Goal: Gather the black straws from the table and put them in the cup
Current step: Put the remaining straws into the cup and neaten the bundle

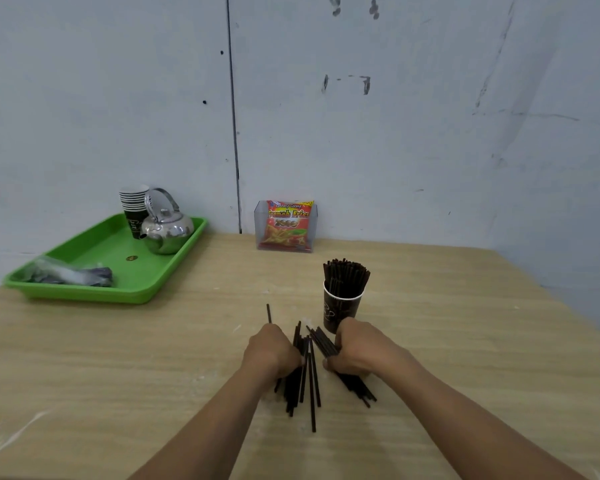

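Now black straws [309, 382] lie fanned on the near side of the cup [333, 311].
My left hand [272, 351] and right hand [357, 348] each clutch a bunch.

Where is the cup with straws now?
In the head view the cup stands upright on the table, slightly right of centre, just beyond the right hand, which grips black straws, and in front of the snack box.

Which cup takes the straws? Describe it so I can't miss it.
Look at the wooden table, just beyond the right hand. The dark paper cup stands there alone, already full of upright black straws; the other cups are stacked on the green tray.
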